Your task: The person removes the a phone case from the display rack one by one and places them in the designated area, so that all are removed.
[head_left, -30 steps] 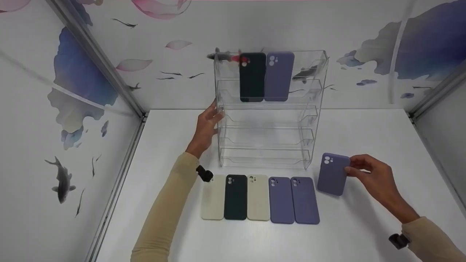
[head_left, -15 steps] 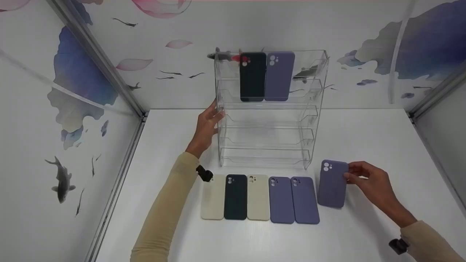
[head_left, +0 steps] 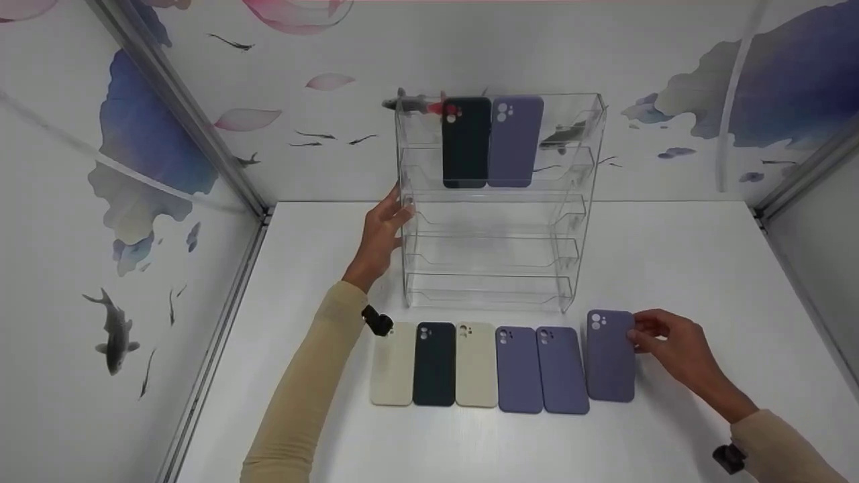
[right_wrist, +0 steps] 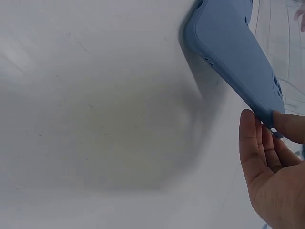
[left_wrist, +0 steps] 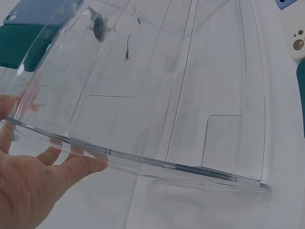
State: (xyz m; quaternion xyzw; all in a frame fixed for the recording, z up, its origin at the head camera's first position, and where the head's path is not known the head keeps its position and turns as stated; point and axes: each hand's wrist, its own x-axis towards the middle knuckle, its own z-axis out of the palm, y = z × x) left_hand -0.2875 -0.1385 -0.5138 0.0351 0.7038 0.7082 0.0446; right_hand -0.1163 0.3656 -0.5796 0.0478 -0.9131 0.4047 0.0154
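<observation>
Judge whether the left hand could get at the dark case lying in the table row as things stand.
Probably yes. The left hand only rests on the rack's side edge and holds nothing, and the dark case lies flat, uncovered, just beside that forearm, with nothing between them.

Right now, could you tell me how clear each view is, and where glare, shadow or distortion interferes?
Head view: evenly lit and sharp; the acrylic rack shows faint reflections. Left wrist view: the rack's walls bow from lens distortion, with the left hand against its edge. Right wrist view: the purple case casts a soft grey shadow on the table, slightly blurred.
</observation>
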